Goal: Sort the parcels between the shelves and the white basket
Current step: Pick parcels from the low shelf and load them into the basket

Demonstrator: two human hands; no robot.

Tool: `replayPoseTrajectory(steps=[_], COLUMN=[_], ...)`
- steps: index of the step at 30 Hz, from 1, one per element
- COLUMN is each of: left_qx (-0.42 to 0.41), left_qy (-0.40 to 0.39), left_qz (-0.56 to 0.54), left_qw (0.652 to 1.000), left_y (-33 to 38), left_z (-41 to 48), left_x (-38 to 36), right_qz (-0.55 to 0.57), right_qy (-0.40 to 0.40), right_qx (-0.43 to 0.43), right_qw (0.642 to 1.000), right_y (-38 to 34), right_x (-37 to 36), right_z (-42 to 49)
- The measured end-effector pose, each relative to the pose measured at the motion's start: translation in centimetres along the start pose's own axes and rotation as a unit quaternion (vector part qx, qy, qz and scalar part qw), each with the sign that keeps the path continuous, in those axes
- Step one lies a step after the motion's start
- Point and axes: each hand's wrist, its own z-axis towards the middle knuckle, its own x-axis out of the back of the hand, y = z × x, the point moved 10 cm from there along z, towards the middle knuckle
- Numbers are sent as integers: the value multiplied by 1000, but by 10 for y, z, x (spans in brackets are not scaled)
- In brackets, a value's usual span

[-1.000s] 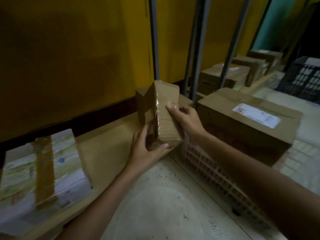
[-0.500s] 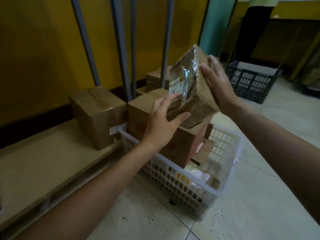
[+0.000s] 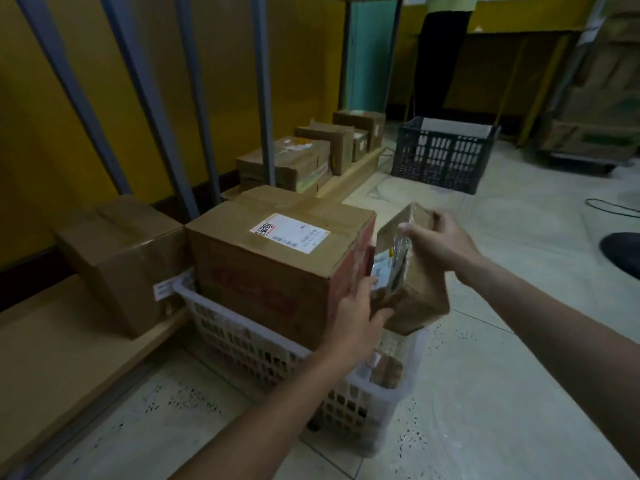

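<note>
Head view, small parcel (image 3: 412,282): held tilted in the air over the right end of the white basket (image 3: 221,308), just beside the large box (image 3: 277,258) that fills most of it.
Left hand (image 3: 358,317): fingers curled round the parcel's lower near end, gripping it.
Right hand (image 3: 438,242): fingers hooked over the top far edge, thumb on the glossy face; also gripping.
Slip risk: the taped, plastic-fronted face looks slick; if one hand lets go early, the tilted parcel will likely slide out and fall to the floor.
Snag risk: a corner may catch the basket's rim or the large box's side on the way down.
Crush risk: the loose packets (image 3: 384,372) already lie in the gap, so a hard drop could dent them.
Open room: the gap right of the large box is narrow; the floor to the right is open.
Edges: the shelf (image 3: 52,337) lies left, with a brown box (image 3: 124,258) touching the basket's far left corner; the dark crate (image 3: 446,154) is well apart, far right.
</note>
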Motion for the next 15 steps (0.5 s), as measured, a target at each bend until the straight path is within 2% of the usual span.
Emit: replayPoseTrajectory(steps=[3, 9, 12, 15], left_qx=[39, 39, 12, -23], left_qy=[-40, -103, -113, -125], left_qz=[-13, 5, 118, 267], left_qw=[998, 994, 986, 955], left_y=[-26, -57, -71, -87], left_z=[0, 4, 3, -4], left_x=[-20, -38, -41, -43], right_qz=[-44, -87, -119, -209], right_qy=[32, 69, 81, 57], right_qx=[45, 67, 42, 26], right_qw=[998, 992, 989, 976], right_y=[7, 13, 27, 39], right_x=[-9, -26, -30, -46], right_z=[-2, -2, 9, 18])
